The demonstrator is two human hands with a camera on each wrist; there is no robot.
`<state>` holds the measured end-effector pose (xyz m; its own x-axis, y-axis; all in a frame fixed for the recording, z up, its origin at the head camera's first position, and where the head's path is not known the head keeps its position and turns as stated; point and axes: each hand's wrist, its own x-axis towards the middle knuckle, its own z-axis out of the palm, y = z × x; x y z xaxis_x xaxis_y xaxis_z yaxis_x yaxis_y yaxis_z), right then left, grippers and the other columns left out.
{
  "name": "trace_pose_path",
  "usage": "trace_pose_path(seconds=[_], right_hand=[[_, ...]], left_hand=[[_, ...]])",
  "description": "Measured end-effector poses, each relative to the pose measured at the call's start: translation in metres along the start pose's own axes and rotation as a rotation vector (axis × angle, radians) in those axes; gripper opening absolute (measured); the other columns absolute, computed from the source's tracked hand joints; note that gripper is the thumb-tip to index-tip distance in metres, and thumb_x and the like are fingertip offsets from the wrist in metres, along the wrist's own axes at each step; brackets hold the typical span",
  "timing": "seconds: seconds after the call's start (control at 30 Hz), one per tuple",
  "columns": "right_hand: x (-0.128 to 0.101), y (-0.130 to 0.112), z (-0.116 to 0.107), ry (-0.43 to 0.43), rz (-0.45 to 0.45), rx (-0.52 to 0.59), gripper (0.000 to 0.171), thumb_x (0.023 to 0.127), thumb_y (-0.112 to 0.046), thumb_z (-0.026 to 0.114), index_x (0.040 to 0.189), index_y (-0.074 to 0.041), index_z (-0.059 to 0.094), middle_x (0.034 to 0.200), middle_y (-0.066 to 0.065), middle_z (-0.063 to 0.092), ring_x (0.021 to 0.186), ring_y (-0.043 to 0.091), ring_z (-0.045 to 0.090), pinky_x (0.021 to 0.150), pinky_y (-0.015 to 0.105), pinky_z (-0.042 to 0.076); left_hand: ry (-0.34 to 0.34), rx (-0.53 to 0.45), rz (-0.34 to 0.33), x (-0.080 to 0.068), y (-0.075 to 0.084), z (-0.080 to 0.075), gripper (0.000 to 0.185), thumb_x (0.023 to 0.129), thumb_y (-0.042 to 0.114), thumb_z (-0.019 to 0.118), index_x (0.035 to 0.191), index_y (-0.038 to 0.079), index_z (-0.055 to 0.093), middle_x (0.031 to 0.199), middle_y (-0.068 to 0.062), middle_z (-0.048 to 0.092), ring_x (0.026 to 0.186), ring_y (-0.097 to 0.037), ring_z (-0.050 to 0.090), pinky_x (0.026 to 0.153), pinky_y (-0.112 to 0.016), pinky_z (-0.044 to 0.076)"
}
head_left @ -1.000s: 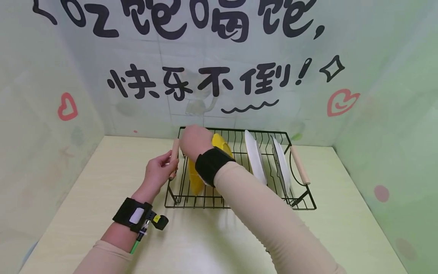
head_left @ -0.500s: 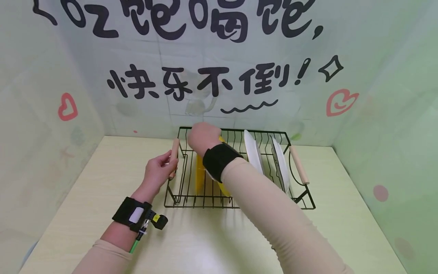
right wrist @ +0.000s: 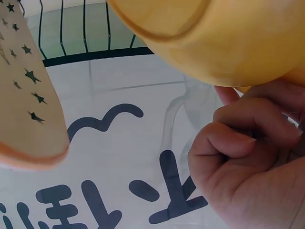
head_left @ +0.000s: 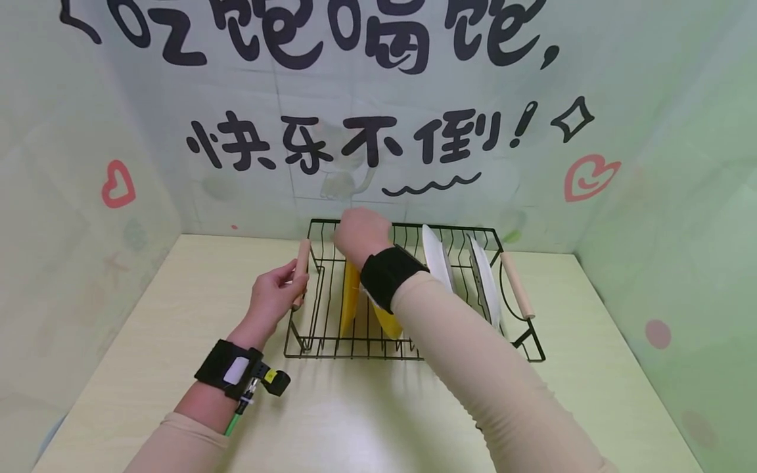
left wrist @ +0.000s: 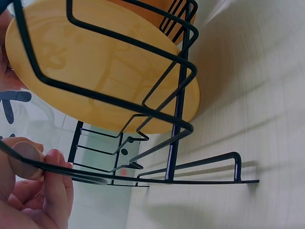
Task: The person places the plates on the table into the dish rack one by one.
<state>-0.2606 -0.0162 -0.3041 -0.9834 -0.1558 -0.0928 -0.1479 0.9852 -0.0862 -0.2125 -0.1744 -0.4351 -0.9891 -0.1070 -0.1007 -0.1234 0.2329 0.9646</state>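
Observation:
A black wire dish rack (head_left: 331, 358) stands on the table. My left hand (head_left: 275, 295) pinches its left wooden handle (head_left: 301, 263) between thumb and fingers. My right hand (head_left: 362, 235) reaches over the rack's back left part with curled fingers, gripping the upper edge of the left yellow plate (head_left: 350, 305). That plate stands on edge in the slots, its broad face (left wrist: 105, 62) towards the left wrist camera. Just right of it leans a second yellow plate (head_left: 387, 323), partly hidden by my right wrist. In the right wrist view its underside (right wrist: 228, 47) covers some of my fingers.
Two white plates stand farther right in the rack, one near the middle (head_left: 436, 259) and one by the right end (head_left: 486, 282). A wooden handle (head_left: 518, 286) is on the right side. Behind the rack rises a printed backdrop (head_left: 260, 197).
My right hand has moved to the right, and the left yellow plate has shifted right and stands more upright. The second yellow plate's lower edge has come into view. My left hand has stayed put.

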Motion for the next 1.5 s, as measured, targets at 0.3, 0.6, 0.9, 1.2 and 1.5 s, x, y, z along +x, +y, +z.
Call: trace_pose_path(seconds=[0.3, 0.6, 0.9, 1.2, 1.5], right_hand=[[0.001, 0.006, -0.003, -0.007, 0.036, 0.012, 0.033, 0.095, -0.040, 0.051, 0.082, -0.012, 0.065, 0.076, 0.001, 0.061, 0.068, 0.016, 0.057, 0.074, 0.036, 0.051], [0.003, 0.010, -0.003, -0.014, 0.039, 0.003, 0.027, 0.095, -0.027, 0.048, 0.077, -0.013, 0.063, 0.071, 0.000, 0.058, 0.065, 0.016, 0.056, 0.065, 0.033, 0.049], [0.004, 0.013, -0.006, -0.042, 0.038, 0.026, 0.028, 0.094, -0.027, 0.048, 0.072, -0.014, 0.061, 0.068, -0.001, 0.053, 0.065, 0.015, 0.053, 0.066, 0.032, 0.046], [0.011, 0.031, -0.014, 0.030, -0.013, 0.116, 0.048, 0.101, -0.042, 0.038, 0.064, -0.013, 0.047, 0.062, 0.000, 0.039, 0.061, 0.018, 0.050, 0.059, 0.030, 0.040], [0.017, 0.050, -0.021, 0.056, -0.072, 0.239, 0.050, 0.093, -0.042, 0.054, 0.056, -0.013, 0.036, 0.055, -0.002, 0.025, 0.048, 0.014, 0.029, 0.048, 0.026, 0.024]], left_hand=[[0.006, 0.003, -0.005, 0.001, -0.001, 0.002, 0.056, 0.093, 0.027, 0.060, 0.145, 0.015, 0.040, 0.118, -0.019, 0.059, 0.091, -0.016, 0.063, 0.068, -0.020, 0.055], [0.002, -0.011, -0.007, -0.001, 0.001, 0.001, 0.057, 0.093, 0.026, 0.060, 0.145, 0.015, 0.039, 0.120, -0.020, 0.058, 0.094, -0.020, 0.063, 0.067, -0.019, 0.054], [0.000, -0.007, -0.018, 0.000, 0.000, 0.001, 0.056, 0.094, 0.025, 0.059, 0.145, 0.014, 0.039, 0.122, -0.019, 0.058, 0.088, -0.013, 0.063, 0.065, -0.019, 0.054], [-0.007, -0.019, 0.008, -0.001, 0.002, 0.001, 0.058, 0.094, 0.024, 0.059, 0.145, 0.010, 0.037, 0.121, -0.018, 0.057, 0.081, -0.010, 0.063, 0.065, -0.018, 0.054], [-0.002, -0.012, 0.015, -0.001, 0.001, 0.000, 0.057, 0.094, 0.024, 0.059, 0.145, 0.012, 0.038, 0.119, -0.019, 0.058, 0.085, -0.013, 0.064, 0.065, -0.019, 0.055]])
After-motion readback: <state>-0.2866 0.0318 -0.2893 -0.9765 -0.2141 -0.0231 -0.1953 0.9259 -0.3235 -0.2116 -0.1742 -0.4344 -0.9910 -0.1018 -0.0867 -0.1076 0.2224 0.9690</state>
